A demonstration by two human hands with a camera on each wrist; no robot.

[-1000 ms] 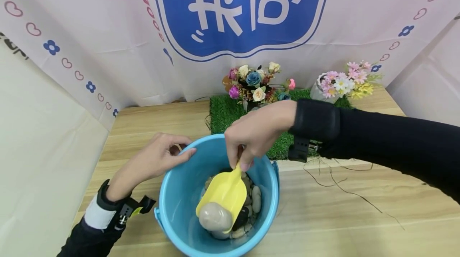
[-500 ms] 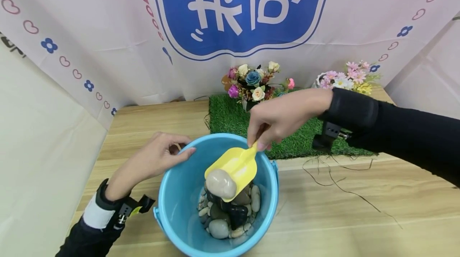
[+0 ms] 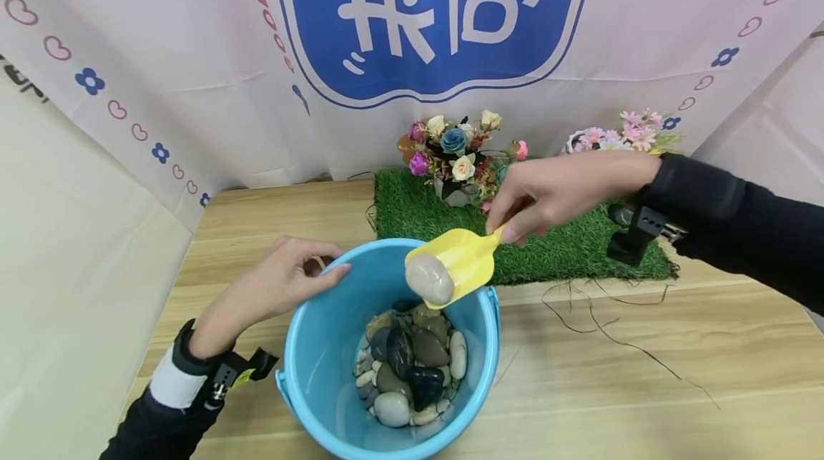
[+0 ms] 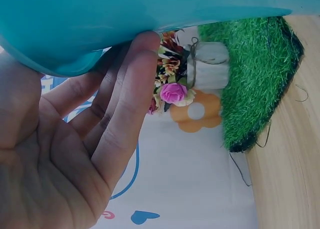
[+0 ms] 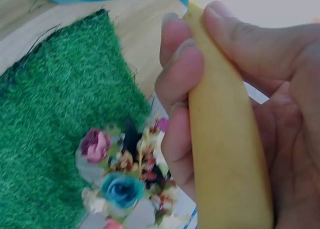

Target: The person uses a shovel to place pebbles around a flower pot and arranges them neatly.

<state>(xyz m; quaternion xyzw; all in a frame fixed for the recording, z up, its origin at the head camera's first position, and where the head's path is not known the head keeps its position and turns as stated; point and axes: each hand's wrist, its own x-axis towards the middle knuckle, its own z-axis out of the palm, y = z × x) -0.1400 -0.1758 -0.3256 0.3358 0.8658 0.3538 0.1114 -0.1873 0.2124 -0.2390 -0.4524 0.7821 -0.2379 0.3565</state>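
My right hand [image 3: 556,192] grips the handle of a yellow toy shovel [image 3: 474,260]. A pale grey, smooth stone [image 3: 429,279] lies on its scoop, which is over the far right rim of a blue bucket [image 3: 317,367]. In the right wrist view, thumb and fingers are curled round the thick yellow handle [image 5: 225,139]. At the bucket's far left rim, my left hand [image 3: 290,274] pinches the edge, thumb inside and fingers outside; the left wrist view shows those fingertips [image 4: 145,41] against the blue wall. Several black, grey and tan stones [image 3: 430,347] cover the bucket's bottom.
Behind the bucket, a green artificial grass mat [image 3: 405,206] lies on the wooden table [image 3: 644,374]. It bears a pot of mixed roses [image 3: 453,149] and a pot of pink and white flowers [image 3: 611,139]. A printed cloth [image 3: 212,88] hangs behind.
The right hand has lifted the shovel with its pale stone from low inside the bucket, up and right to the far rim. The left hand has stayed at the rim.
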